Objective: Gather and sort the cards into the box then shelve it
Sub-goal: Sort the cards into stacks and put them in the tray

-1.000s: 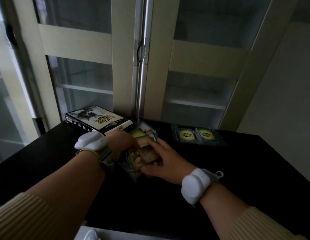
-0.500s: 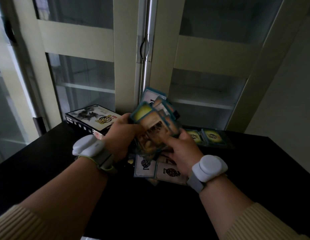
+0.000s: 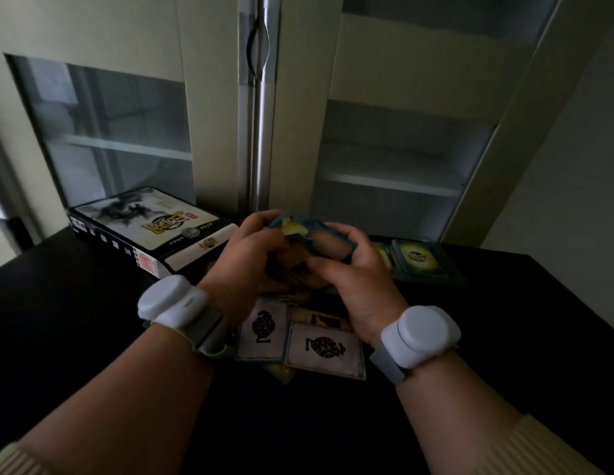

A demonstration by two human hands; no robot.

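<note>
Both hands hold a bundle of cards (image 3: 312, 234) above the black table (image 3: 76, 320). My left hand (image 3: 244, 265) grips its left side and my right hand (image 3: 357, 269) curls round its right side. Under the hands, a few pale cards with dark emblems (image 3: 324, 347) lie face up on the table. The card box (image 3: 144, 228), white-topped with black sides, lies at the back left. More green-backed cards (image 3: 422, 260) lie at the back right, partly hidden by my right hand.
A cream cabinet (image 3: 209, 97) with glass doors and a metal handle (image 3: 257, 46) stands right behind the table; shelves (image 3: 394, 183) show through the glass. A grey wall is at the right.
The hands lifted a bundle of cards off the table, uncovering the pale cards beneath, then brought the spread bundle lower and squared it between them. The view moved closer.
</note>
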